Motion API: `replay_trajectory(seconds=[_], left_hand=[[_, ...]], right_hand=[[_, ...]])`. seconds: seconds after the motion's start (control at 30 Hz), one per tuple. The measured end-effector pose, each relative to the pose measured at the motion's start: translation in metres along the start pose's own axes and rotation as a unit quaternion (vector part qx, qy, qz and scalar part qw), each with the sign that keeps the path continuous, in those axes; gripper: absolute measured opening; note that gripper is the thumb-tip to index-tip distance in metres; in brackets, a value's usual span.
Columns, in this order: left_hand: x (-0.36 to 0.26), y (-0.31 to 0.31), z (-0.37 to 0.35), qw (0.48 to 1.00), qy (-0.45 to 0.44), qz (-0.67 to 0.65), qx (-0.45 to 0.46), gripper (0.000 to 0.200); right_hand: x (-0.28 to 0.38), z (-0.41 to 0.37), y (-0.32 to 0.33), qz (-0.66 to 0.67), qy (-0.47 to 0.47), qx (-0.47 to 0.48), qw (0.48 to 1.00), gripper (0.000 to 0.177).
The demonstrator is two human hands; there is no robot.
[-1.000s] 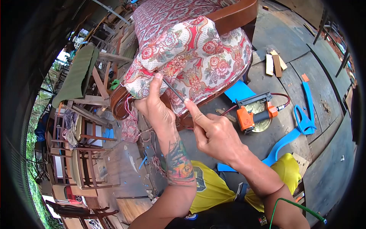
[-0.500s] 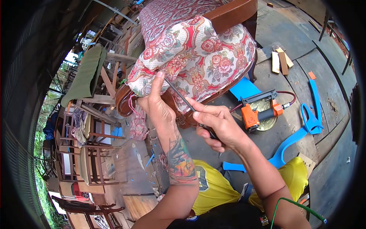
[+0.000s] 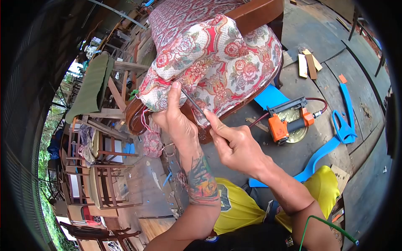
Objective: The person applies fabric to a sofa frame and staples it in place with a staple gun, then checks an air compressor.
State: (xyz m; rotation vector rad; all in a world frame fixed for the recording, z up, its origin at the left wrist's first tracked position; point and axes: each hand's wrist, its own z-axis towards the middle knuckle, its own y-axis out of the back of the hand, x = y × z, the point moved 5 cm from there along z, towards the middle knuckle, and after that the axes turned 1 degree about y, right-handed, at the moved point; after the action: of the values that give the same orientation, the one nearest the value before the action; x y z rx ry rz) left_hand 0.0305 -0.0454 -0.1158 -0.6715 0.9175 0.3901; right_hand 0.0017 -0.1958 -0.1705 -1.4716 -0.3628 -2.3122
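Note:
Red-and-cream floral fabric [image 3: 245,71] drapes over the wooden armrest end of an upholstered seat. My left hand [image 3: 178,117] is closed on the fabric's near edge, its thumb pressed up beside the tool tip; its other fingers are mostly hidden. In my right hand [image 3: 236,144], closed, is a slim dark screwdriver-like tool [image 3: 193,101]; the grip hides its handle. The shaft slants up and left, and its tip meets the fabric by my left thumb. Pink threads [image 3: 144,119] hang from the fabric edge beside my left wrist.
An orange staple gun [image 3: 289,125] with a hose rests on a round tin [image 3: 299,134] at right. Blue strips [image 3: 316,161] and wood offcuts [image 3: 309,66] lie on the floor. Wooden chair frames [image 3: 102,180] and a green padded piece [image 3: 92,85] stand at left.
My right hand has turned over, with its knuckles now uppermost, hiding the tool's handle. The tool tip stays near my left thumb. My left hand has barely shifted.

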Motion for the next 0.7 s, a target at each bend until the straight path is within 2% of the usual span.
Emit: replay_trajectory(seconds=[0.03,0.1,0.13,0.2,0.3,0.43,0.47,0.53,0.63,0.67,0.7], left_hand=[[-0.004,-0.002,-0.003,1.000,-0.001,0.007,0.002,0.030],[-0.004,-0.004,-0.004,1.000,-0.008,0.003,0.005,0.031],[-0.004,-0.002,-0.005,1.000,-0.005,0.009,0.007,0.031],[-0.003,0.000,-0.001,1.000,-0.004,0.004,-0.004,0.029],[-0.005,-0.001,-0.002,1.000,-0.005,0.002,0.006,0.028],[-0.002,-0.001,0.000,1.000,0.011,-0.009,0.014,0.030],[-0.001,-0.001,-0.001,1.000,0.015,-0.009,0.009,0.030],[-0.004,0.001,-0.001,1.000,0.013,-0.010,0.004,0.030],[-0.004,-0.002,-0.002,0.999,-0.017,0.014,0.026,0.032],[-0.003,-0.002,-0.003,0.999,-0.024,0.011,0.025,0.034],[-0.003,-0.003,-0.001,0.999,-0.035,0.005,0.027,0.035]], right_hand=[[-0.004,-0.003,-0.002,-0.001,-0.006,-0.002,1.000,0.058],[-0.007,-0.002,-0.003,-0.099,0.082,-0.042,0.991,0.064],[-0.008,-0.005,-0.004,-0.097,0.076,-0.042,0.991,0.064],[-0.009,-0.004,-0.003,-0.212,0.076,-0.043,0.973,0.069],[-0.006,-0.007,-0.006,-0.257,0.072,-0.058,0.962,0.070],[-0.009,-0.005,-0.008,-0.226,0.081,-0.073,0.968,0.062],[-0.019,-0.002,-0.007,-0.038,-0.005,-0.026,0.999,0.057],[-0.029,0.004,-0.011,0.154,-0.086,0.026,0.984,0.052],[-0.039,0.009,-0.008,0.018,0.110,-0.064,0.992,0.052],[-0.042,0.009,-0.006,-0.079,0.160,-0.086,0.980,0.061],[-0.043,0.010,-0.004,-0.076,0.161,-0.088,0.980,0.061]])
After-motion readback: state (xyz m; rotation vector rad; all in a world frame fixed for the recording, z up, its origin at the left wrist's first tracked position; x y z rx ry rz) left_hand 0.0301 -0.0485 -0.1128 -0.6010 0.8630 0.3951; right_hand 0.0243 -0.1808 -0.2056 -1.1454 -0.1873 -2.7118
